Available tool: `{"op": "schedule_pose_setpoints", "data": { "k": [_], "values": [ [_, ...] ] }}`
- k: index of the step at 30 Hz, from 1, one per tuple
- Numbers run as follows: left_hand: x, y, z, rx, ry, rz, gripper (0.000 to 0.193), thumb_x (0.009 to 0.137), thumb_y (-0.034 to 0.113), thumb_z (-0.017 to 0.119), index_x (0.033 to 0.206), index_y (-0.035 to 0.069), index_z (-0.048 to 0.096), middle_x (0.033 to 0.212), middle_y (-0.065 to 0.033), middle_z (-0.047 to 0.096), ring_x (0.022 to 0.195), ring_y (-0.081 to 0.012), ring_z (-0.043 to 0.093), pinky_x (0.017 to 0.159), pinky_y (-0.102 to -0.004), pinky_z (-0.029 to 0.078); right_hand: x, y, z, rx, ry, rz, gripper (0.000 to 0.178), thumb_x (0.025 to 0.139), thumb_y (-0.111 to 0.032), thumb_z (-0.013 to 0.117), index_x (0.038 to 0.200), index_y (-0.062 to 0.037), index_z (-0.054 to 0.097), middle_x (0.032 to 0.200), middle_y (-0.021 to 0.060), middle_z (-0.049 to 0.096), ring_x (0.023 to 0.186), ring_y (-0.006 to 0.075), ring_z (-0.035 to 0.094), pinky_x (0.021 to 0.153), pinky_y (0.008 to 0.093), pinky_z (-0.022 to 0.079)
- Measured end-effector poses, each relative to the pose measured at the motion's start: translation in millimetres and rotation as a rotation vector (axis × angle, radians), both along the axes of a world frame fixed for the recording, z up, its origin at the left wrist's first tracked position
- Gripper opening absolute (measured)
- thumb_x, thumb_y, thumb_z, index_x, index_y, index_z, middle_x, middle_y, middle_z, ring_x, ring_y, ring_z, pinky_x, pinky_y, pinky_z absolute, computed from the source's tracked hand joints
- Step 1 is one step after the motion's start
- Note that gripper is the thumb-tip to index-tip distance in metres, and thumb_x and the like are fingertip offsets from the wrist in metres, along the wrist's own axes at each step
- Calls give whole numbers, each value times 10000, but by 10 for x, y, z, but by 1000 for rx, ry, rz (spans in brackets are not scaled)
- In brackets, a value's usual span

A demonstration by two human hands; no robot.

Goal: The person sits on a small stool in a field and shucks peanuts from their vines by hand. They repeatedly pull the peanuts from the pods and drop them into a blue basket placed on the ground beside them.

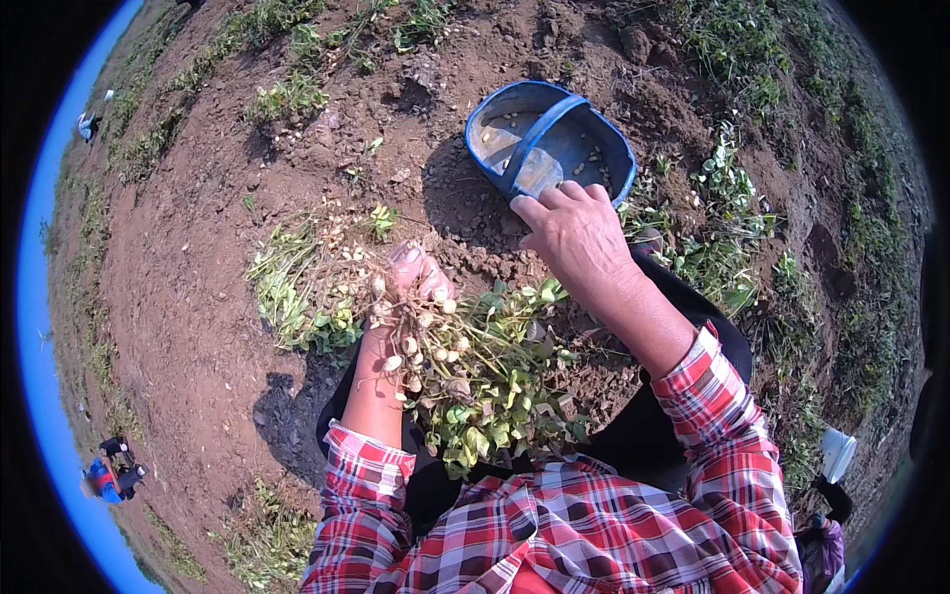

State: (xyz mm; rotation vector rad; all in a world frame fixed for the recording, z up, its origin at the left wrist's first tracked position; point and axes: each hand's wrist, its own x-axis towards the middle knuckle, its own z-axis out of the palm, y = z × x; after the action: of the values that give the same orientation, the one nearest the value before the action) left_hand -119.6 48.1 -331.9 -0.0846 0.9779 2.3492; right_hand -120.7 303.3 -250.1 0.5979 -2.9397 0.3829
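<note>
My left hand (421,272) is closed around the root end of an uprooted peanut plant (495,386). Pale peanut pods (411,346) cluster on its roots beside my wrist, and its leafy stems hang toward my lap. My right hand (577,223) reaches forward to a blue basket (625,158) with an arched handle. Its fingers are curled over the basket's near rim, and the fingertips are hidden. A few loose pods (594,155) lie on the basket's bottom.
Pulled plants (287,277) lie on the brown soil (198,327) left of my left hand. More green plants (727,198) line the right side. Another person (114,470) is far off at the left; a person in purple (821,544) and a white container (837,453) are at the lower right.
</note>
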Motion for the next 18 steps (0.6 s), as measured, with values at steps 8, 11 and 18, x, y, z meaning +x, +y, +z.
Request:
{"op": "schedule_pose_setpoints", "data": {
  "k": [8, 11, 18],
  "values": [
    [183, 312, 446, -301, -312, 220, 158, 927, 280, 613, 971, 130, 592, 849, 0, 611, 757, -127, 607, 639, -271, 505, 201, -351, -54, -851, -436, 290, 252, 752, -65, 692, 983, -55, 593, 916, 119, 593, 944, 338, 586, 818, 439, 481],
    [297, 214, 276, -296, -360, 218, 261, 917, 312, 633, 1025, 74, 633, 916, -44, 658, 809, -145, 633, 668, -274, 526, 216, -422, -151, -810, -502, 301, 216, 767, -22, 664, 968, -31, 585, 910, 125, 562, 901, 332, 594, 772, 423, 484],
    [255, 159, 322, -336, -62, 28, 222, 907, 218, 653, 1066, 66, 620, 992, 3, 624, 956, -93, 577, 862, -241, 449, 7, -184, -222, -790, -760, 252, 84, 822, -44, 581, 888, 5, 567, 823, 152, 632, 832, 336, 629, 740, 401, 486]
  ]
}}
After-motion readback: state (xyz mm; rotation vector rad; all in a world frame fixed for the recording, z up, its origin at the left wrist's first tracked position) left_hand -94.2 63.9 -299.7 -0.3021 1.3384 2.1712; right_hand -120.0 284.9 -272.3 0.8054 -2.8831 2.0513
